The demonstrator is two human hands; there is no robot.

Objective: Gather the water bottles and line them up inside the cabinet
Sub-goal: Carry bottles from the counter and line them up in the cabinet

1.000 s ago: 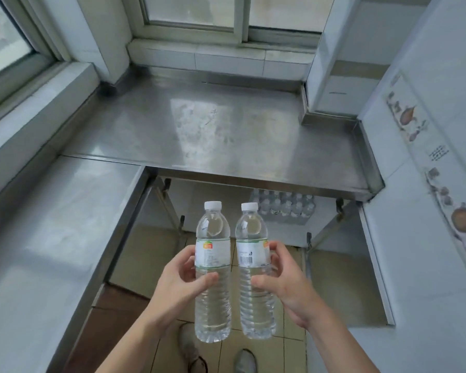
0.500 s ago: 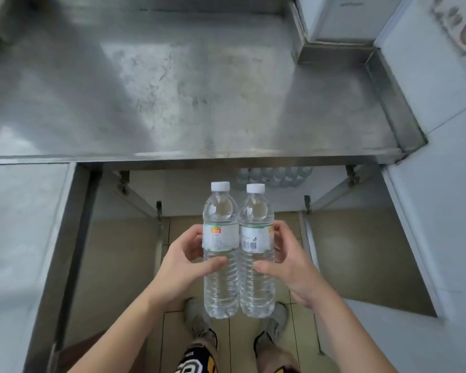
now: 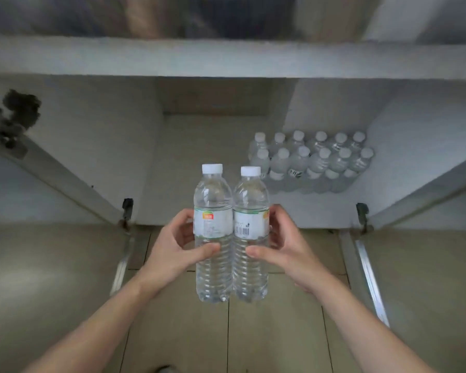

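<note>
Between curled fingers (image 3: 182,232), two bottles (image 3: 230,232)

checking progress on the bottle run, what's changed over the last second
The view has dropped from the steel countertop to the open cabinet, so the stored bottles at its back right now show plainly. Unchanged: left hand and right hand each hold an upright bottle, side by side.
</note>
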